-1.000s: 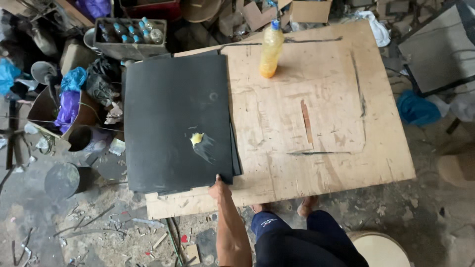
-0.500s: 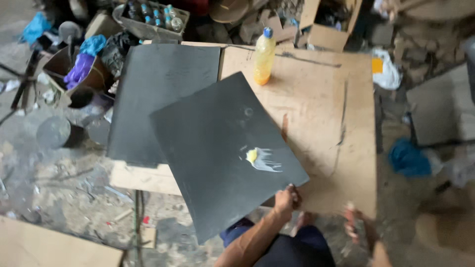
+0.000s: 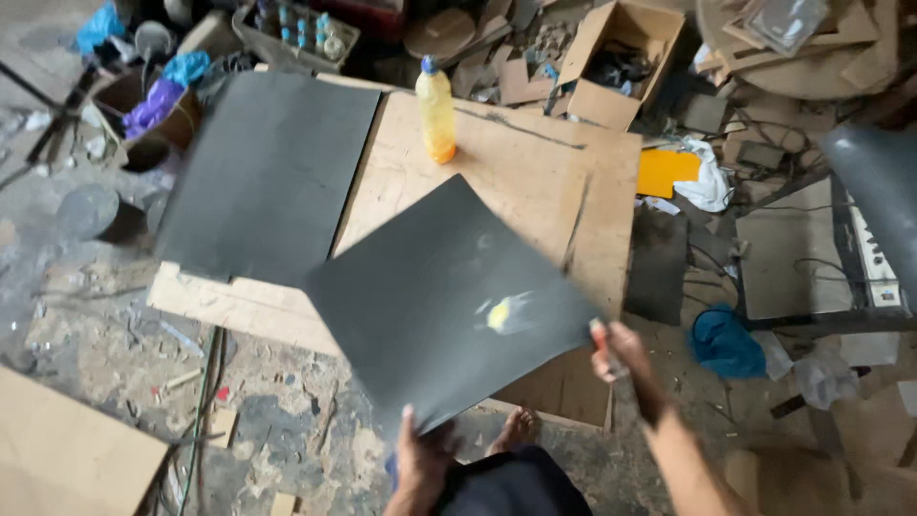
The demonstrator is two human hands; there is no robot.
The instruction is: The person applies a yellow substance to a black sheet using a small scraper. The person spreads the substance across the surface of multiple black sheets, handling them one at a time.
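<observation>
Left hand (image 3: 420,457) clamped on near edge of dark sheet (image 3: 449,301), right hand (image 3: 616,352) pinching its right corner. Sheet lifted, tilted over plywood board (image 3: 516,162), yellow smear near right end. Beyond: stack of dark sheets (image 3: 267,177) flat on board's left side, yellow bottle (image 3: 437,112) upright at far edge.

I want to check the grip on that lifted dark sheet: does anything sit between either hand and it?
Nothing visible does. The left hand grips the near edge of the dark grey flat sheet directly, and the right hand holds its right corner. The yellow plastic bottle stands apart on the plywood board.
</observation>
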